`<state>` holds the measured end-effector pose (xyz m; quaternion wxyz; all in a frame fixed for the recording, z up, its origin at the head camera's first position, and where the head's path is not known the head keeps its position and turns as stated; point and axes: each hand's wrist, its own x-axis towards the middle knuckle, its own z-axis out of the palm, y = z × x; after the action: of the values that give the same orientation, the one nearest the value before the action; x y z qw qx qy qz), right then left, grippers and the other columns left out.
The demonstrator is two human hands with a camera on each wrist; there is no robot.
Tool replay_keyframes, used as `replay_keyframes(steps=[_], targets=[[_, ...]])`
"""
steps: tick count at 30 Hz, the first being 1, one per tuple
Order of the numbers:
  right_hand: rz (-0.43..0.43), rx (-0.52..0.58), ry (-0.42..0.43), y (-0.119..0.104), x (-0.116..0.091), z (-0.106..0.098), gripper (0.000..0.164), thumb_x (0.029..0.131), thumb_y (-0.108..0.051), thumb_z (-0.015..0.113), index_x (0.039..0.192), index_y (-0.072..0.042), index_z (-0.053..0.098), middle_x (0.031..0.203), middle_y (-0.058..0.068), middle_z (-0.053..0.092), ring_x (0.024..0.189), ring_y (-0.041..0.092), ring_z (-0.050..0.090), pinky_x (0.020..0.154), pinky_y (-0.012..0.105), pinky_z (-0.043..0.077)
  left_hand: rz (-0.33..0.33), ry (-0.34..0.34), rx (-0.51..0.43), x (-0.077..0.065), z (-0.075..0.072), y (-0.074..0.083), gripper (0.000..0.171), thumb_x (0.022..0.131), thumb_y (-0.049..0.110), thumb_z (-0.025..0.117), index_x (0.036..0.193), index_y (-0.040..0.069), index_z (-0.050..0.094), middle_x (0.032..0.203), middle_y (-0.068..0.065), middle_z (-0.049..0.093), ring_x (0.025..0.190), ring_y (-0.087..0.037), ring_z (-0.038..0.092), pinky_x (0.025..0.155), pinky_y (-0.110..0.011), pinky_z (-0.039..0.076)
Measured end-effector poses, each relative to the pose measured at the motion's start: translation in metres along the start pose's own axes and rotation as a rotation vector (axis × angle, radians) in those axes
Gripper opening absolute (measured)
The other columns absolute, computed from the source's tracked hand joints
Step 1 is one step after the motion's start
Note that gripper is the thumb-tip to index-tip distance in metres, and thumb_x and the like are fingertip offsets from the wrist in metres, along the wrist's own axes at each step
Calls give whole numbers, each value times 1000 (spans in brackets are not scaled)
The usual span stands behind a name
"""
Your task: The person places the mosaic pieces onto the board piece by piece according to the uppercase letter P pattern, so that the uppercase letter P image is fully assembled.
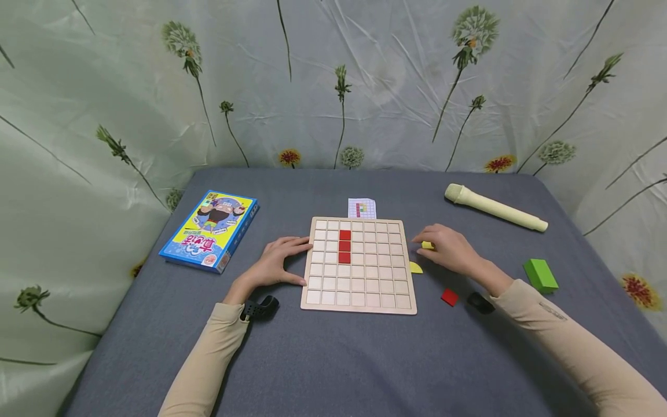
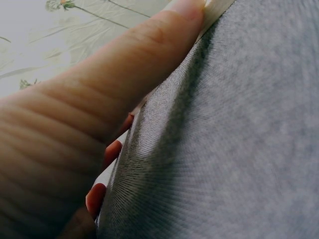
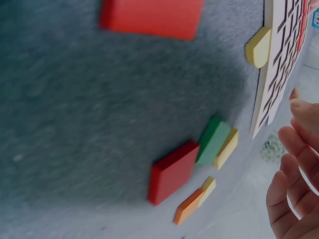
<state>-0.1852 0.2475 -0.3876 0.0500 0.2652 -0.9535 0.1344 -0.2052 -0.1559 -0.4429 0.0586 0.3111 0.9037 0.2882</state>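
A square wooden grid board (image 1: 359, 311) lies on the table, with three red tiles (image 1: 344, 246) in one column. My left hand (image 1: 278, 260) is at its left edge, fingertips touching the upper part and thumb (image 2: 144, 47) the lower. Right of the board, my right hand (image 1: 448, 249) hovers over small pieces, its fingers loosely bent with nothing visible between them. A yellow piece (image 1: 427, 245) shows beside the fingertips. Below the hand, the right wrist view has a red block (image 3: 173, 172), a green piece (image 3: 213, 141) and an orange one (image 3: 188, 206). A yellow half-round piece (image 1: 416, 267) adjoins the board.
A pattern card (image 1: 369, 204) lies behind the board. At the left is a blue and yellow box (image 1: 208, 231). A pale microphone-shaped object (image 1: 495, 208) lies back right, with a green block (image 1: 540, 275) nearer. One red tile (image 1: 450, 297) sits near the right wrist.
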Motion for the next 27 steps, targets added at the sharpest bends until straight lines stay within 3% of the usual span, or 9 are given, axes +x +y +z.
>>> replay_keyframes(steps=[9,20,27], targets=[[55,4,2,10,-16,-3,22,80,-11,72,101,-5,72,97,12,69,90,27,61,73,43,48,-1,-1,-1,-1,0,0,85,66,41,83,139,16,47,148,-8,41,136,-33,32,103,-57,20],[103,19,-6,26,-36,-3,26,79,-12,72,104,-3,71,93,10,68,72,15,51,63,28,40,2,-6,-11,0,-1,1,85,67,41,82,139,16,47,149,-9,41,136,-33,31,104,-58,19],[135,-11,-31,29,-44,-5,32,77,-20,76,104,-5,70,89,8,67,77,16,55,66,35,45,-3,-3,2,0,-1,1,85,66,41,82,139,15,47,149,-8,41,136,-33,32,104,-58,19]])
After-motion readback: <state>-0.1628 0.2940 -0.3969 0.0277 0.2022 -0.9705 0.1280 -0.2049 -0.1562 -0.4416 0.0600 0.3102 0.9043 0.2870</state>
